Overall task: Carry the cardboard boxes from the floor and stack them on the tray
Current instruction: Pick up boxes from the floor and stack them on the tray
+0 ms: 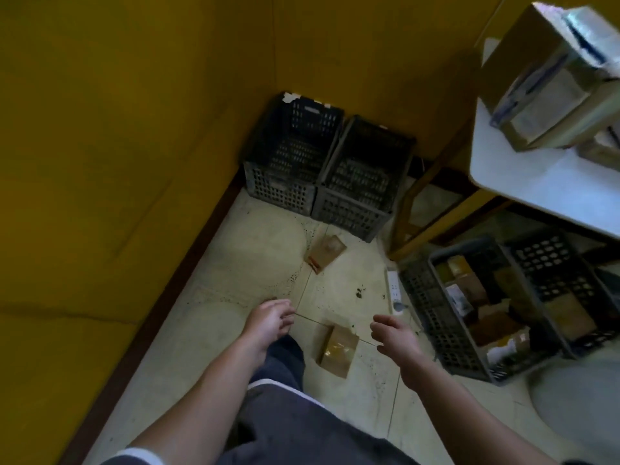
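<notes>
- Near cardboard box (337, 350) is found flat on the tiled floor (235, 297), between both hands.
- Far cardboard box (324, 253) is seen lying just before two black crates (328, 172).
- Left hand (268, 318) and right hand (392, 333) are held above the floor, fingers loosely curled, nothing gripped.
- Taped boxes (550, 85) are stacked on the white tray (536, 196), upper right.

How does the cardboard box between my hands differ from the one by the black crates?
The near box lies by the trouser leg, plain brown; the far box sits beside the black crates and shows a reddish strip at one edge. Both lie on the floor, untouched.
</notes>
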